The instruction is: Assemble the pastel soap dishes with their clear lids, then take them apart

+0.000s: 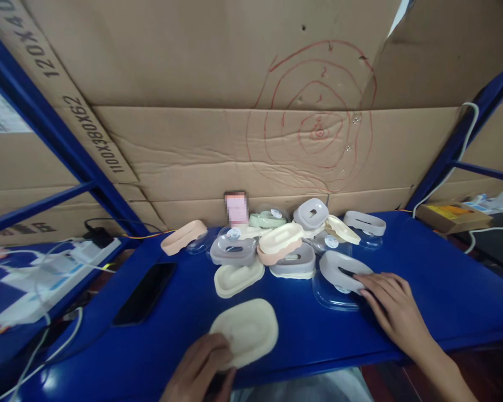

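Observation:
At the table's front edge, my left hand is closed on the near left side of a cream oval soap-dish tray, tilted up a little. My right hand pinches the right end of a grey oval soap-dish base with a slot in it. Under that base lies a clear plastic lid with a round label. Another cream tray rests flat between the hands, farther back. Behind it is a heap of grey, cream and peach soap-dish parts, partly hiding one another.
A black phone lies on the blue table at left. Power strips with white cables stand beyond it. A small propped screen leans at the back by the cardboard wall. Blue posts flank both sides.

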The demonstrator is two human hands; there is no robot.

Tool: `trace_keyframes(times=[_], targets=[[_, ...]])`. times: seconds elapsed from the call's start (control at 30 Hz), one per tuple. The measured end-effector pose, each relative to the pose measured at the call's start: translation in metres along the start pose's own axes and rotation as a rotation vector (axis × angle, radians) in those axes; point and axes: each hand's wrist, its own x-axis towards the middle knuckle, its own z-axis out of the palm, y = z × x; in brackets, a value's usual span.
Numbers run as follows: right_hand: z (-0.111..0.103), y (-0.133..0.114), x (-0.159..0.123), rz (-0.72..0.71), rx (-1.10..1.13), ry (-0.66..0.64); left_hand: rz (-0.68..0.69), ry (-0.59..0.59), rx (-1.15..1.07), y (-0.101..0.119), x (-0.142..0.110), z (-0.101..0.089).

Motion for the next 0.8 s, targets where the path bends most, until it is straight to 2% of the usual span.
trace_keyframes(times=[0.07, 0.17, 0.3, 0.43, 0.53, 0.63, 0.7, 0.8], targets=[[-0.005, -0.02, 0.003, -0.052, 0.042, 0.053, 0.089, -0.067, -0.066, 0.02, 0.017, 0.009], [-0.006, -0.06, 0.015, -0.177, 0.167, -0.004, 0.109, -0.152, -0.101, 0.039, 0.032, 0.022], [0.009, -0.102, 0.033, -0.282, 0.311, -0.128, 0.049, -0.096, -0.085, 0.039, 0.032, 0.031], [0.027, -0.119, 0.036, -0.357, 0.404, -0.305, 0.057, -0.152, -0.064, 0.034, 0.033, 0.028], [0.031, -0.122, 0.035, -0.359, 0.425, -0.406, 0.104, -0.225, -0.108, 0.033, 0.037, 0.027], [0.025, -0.113, 0.035, -0.376, 0.425, -0.422, 0.123, -0.225, -0.141, 0.033, 0.038, 0.027], [0.019, -0.093, 0.034, -0.336, 0.353, -0.401, 0.111, -0.211, -0.162, 0.034, 0.037, 0.027], [0.008, -0.049, 0.024, -0.101, 0.143, -0.387, 0.07, -0.185, -0.203, 0.035, 0.037, 0.023]])
